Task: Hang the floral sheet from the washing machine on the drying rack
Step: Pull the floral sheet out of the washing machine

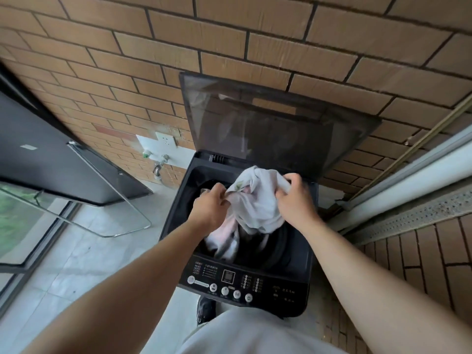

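A black top-loading washing machine (pixel 252 279) stands in front of me with its lid (pixel 268 123) raised against the brick wall. The floral sheet (pixel 255 203), white with pale pink and green print, is bunched above the drum, and part of it hangs down inside. My left hand (pixel 210 205) grips the sheet's left side. My right hand (pixel 293 198) grips a fold at its upper right. A silver drying rack (pixel 120 198) leans at the left, beside a dark panel.
A socket and water tap (pixel 159 159) sit on the brick wall left of the machine. A glass window (pixel 23 221) runs along the left. A sliding door track (pixel 408 190) lies on the right. Pale floor tiles (pixel 84 264) stretch between the rack and the machine.
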